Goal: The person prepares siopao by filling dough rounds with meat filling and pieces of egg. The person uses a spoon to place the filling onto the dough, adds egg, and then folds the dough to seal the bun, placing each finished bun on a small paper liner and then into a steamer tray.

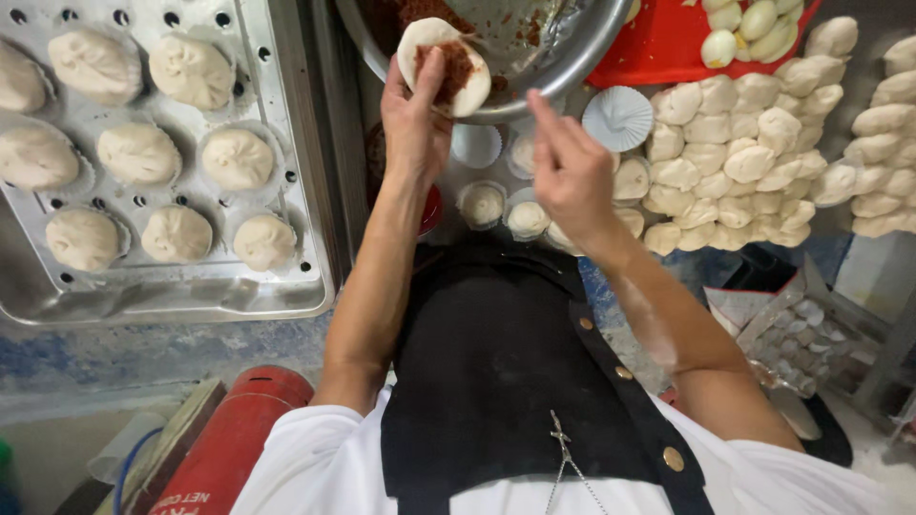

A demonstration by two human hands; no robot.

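the left hand (412,124) holds a flat round of white dough (445,65) up at the rim of a wide metal bowl (563,57), fingers curled under it and the thumb pressed across a dab of red-brown filling (456,69) on its face. the right hand (572,172) hovers just beside and lower, empty, fingers loosely apart and slightly bent, touching nothing. the bowl's edge sits tight against both hands at the top of the view, so the only open room is the narrow gap between the two wrists, above a few small filled paper cups (506,212). to the left, past a dark metal rail, a perforated steel tray (286,277) carries rows of shaped white buns (141,153), each in a paper liner; its raised rim closes that side. to the right, heaps of cut dough pieces (744,162) crowd the table, with one empty pleated white paper cup (618,116) just beside the right hand's fingertips. a red tray (658,48) holding peeled eggs (749,24) lies at the top right, partly tucked against the bowl. a clear plastic package (792,324) of small pale lumps lies at the right near the right forearm. a red cylinder (234,439) with white lettering lies at the lower left beside the person's white sleeve (315,463).
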